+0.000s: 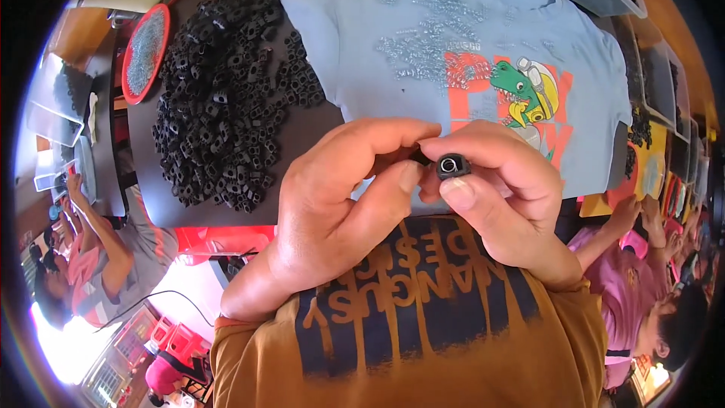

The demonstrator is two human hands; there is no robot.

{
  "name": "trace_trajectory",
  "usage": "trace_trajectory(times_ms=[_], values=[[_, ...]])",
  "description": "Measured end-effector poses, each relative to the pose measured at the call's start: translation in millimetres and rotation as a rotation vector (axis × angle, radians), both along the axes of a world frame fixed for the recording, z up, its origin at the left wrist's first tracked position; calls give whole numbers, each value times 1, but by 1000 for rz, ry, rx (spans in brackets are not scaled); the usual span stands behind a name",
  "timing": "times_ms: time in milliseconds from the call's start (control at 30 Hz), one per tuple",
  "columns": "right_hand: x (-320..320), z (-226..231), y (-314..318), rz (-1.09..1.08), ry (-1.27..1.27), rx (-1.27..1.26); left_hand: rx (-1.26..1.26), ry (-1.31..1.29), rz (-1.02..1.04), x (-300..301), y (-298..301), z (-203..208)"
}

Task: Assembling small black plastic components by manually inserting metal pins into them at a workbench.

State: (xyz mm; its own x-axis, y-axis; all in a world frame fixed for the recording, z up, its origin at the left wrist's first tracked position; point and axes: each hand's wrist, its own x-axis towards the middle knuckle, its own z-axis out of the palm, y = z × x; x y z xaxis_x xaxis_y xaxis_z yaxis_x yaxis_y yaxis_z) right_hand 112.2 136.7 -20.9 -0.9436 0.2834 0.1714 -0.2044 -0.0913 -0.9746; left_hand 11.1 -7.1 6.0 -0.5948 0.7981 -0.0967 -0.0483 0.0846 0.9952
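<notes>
In front of my chest, my right hand [521, 193] pinches a small black plastic piece [445, 174] between thumb and fingers; it looks like a cord-lock part. Its round end faces up, with a metal spring ring [451, 164] showing in the opening. Close beside it, my left hand [325, 189] is closed, thumb against index finger. A dark bit shows at its fingertips, mostly hidden, and I cannot tell what it is. Just beyond both hands lies a light-blue T-shirt [362, 68] spread flat, with many small metal springs [430, 49] scattered on it.
A big heap of black plastic pieces [219, 106] covers the dark table [310, 193] at left. Beside it stands a red-rimmed tray [125, 79] of springs. A clear plastic bin [615, 0] sits at the far right. People work at both sides, including one in pink [627, 287].
</notes>
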Motion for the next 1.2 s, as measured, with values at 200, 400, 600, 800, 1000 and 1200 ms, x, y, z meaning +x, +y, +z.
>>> trace_trajectory(times_ms=[200,400,600,800,1000,1200], values=[[3,1,-1,-35,8,14,-12,-196,-25,-2,-6,1],[4,-4,2,48,56,-51,225,-240,66,-9,-6,-7],[1,-5,-3,-13,45,-84,313,-315,51,-2,-2,-2],[2,-6,-2,-20,46,-89,250,-260,12,-6,-7,-2],[3,-7,-2,-14,42,-96,289,-236,-10,-7,-3,-4],[8,-4,4,85,42,-1,240,-377,-8,-1,-1,1]])
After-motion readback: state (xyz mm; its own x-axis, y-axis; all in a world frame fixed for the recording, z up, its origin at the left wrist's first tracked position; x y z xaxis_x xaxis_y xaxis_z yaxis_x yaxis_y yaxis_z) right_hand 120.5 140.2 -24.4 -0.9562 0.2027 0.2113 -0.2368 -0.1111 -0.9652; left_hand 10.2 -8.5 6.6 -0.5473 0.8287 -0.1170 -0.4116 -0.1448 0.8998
